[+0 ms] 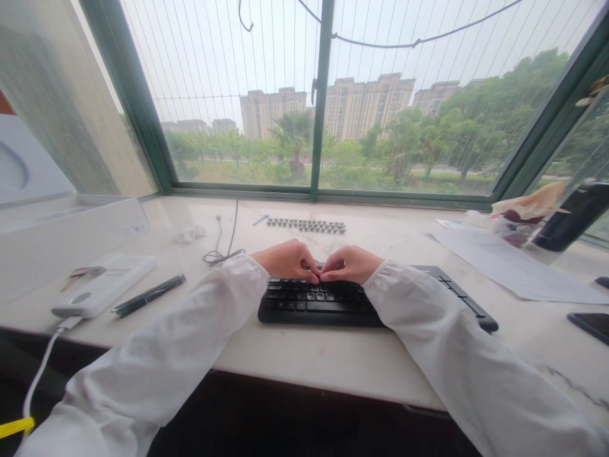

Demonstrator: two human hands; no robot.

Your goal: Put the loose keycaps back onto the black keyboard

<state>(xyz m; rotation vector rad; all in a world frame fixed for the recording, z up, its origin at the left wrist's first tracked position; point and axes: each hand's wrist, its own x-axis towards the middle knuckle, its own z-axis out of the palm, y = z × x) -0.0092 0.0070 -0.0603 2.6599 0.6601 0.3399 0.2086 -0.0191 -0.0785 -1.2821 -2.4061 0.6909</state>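
A black keyboard (342, 306) lies on the pale windowsill desk in front of me. Above its upper middle keys, my left hand (289, 260) and my right hand (349, 263) meet, with their fingertips pinched close together. Whatever is between the fingers is too small or hidden to make out. Some key spots under the hands look lighter than the black keys around them. Behind the keyboard lie rows of small dark-and-silver pieces (307, 225), with a thin blue stick (261, 219) at their left end. White sleeves cover both forearms.
On the left are a white power bank (107, 289) with keys on it, black pens (150, 296), a white box (71, 228) and a coiled cable (219, 256). Paper sheets (514, 263), a phone (590, 325) and a dark object (578, 216) lie right. A window rises behind.
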